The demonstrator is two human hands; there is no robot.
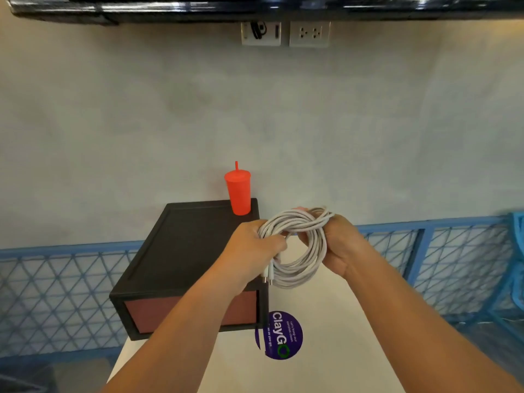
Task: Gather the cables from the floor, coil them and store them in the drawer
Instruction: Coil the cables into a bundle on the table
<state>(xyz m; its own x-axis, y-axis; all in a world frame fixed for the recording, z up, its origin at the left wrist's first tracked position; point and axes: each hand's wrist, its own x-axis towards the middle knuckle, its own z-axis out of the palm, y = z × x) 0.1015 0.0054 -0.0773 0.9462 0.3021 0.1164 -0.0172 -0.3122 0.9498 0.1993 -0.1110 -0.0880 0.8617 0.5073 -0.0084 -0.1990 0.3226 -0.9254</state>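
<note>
A white cable (300,268) is wound into a round coil of several loops and held in the air above the white table (326,321). My left hand (252,248) grips the coil's left side, with two plug ends hanging just below it. My right hand (343,245) holds the coil's upper right side. Left of the coil, a black drawer box (181,245) with a reddish-brown front (147,310) stands on the table, and its drawer is shut. My left forearm crosses in front of the drawer front.
A red tumbler with a straw (238,191) stands on the box's back right corner. A purple round sticker (280,336) lies on the table. Blue mesh fencing (56,293) runs along both sides. Wall sockets (309,34) sit below a dark shelf edge.
</note>
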